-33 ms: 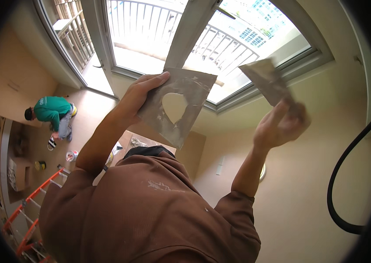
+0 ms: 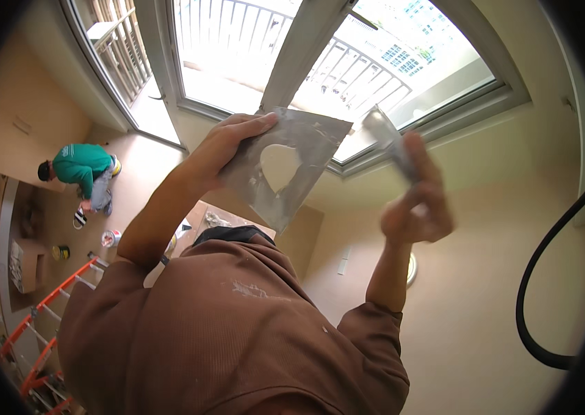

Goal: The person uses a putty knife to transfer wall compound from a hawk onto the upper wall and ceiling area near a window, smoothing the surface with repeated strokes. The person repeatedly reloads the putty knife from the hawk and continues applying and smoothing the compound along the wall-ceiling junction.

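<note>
One grey plate (image 2: 312, 160) with a cream patch (image 2: 280, 168), gripped before me in the left hand (image 2: 231, 144); one flat blade (image 2: 390, 143) (blurred), gripped in the right hand (image 2: 419, 206), just beside the plate.

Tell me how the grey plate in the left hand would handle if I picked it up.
The grey plate is likely stiff: it looks flat although the left hand grips it near one side. It looks thin, so it may be fairly light for its size. Its face could be slippery where the white paste sits.
</note>
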### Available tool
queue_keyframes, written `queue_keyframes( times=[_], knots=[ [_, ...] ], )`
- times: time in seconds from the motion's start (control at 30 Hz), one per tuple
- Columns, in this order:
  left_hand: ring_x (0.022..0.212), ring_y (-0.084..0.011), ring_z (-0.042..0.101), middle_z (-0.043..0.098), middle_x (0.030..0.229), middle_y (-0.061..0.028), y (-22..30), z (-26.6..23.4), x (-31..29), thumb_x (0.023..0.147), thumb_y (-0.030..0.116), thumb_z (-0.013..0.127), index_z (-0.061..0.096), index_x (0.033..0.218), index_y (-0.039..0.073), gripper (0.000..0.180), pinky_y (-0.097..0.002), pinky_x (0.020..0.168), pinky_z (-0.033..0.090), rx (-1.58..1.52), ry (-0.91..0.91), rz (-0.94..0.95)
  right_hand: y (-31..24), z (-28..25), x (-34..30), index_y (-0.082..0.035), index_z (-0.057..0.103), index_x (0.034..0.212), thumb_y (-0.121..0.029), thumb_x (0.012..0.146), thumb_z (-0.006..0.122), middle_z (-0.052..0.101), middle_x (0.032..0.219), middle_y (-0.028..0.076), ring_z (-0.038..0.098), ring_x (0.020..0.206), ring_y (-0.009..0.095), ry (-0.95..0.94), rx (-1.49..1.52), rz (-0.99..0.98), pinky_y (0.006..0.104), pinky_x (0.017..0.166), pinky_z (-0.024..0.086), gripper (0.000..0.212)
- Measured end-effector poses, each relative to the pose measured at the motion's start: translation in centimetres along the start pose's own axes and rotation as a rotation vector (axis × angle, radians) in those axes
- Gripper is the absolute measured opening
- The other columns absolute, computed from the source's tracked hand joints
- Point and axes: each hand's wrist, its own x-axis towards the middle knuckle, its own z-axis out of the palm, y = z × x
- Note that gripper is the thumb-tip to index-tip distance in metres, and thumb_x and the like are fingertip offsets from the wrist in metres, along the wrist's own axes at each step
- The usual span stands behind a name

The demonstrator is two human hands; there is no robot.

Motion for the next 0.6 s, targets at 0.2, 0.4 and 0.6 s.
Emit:
queue_keyframes(
  times=[0.2,0.4,0.6],
  knots=[
    [0.07,-0.0095,0.062,0.063,0.086,-0.0081,1.1,0.2,0.3,0.089,0.03,0.06,0.058,0.101,-0.003,0.035,-0.0226,0.062,0.053,-0.083,-0.19,-0.063,-2.1,3.0,-0.5,-0.014,0.059,0.091,-0.011,0.079,0.067,0.069,0.095,0.004,0.067,0.091,0.021,-0.34,-0.219,-0.234,0.0361,0.086,0.051,0.015],
    [0.062,-0.0089,0.061,0.063,0.079,-0.006,0.0,0.8,0.9,0.09,0.026,0.058,0.061,0.091,0.0,0.027,-0.0229,0.055,0.053,-0.138,-0.108,-0.076,-1.6,1.6,-3.4,-0.015,0.061,0.09,-0.008,0.076,0.069,0.07,0.094,0.004,0.067,0.09,0.02,-0.324,-0.206,-0.234,0.0356,0.085,0.051,0.017],
    [0.058,-0.0089,0.061,0.063,0.075,-0.0055,-1.5,-0.1,2.3,0.091,0.027,0.057,0.062,0.089,0.0,0.027,-0.024,0.051,0.053,-0.129,-0.115,-0.141,-1.1,-0.1,-5.7,-0.013,0.062,0.091,-0.006,0.076,0.069,0.069,0.094,0.004,0.066,0.09,0.02,-0.402,-0.167,-0.185,0.0352,0.086,0.052,0.018]
  ],
)
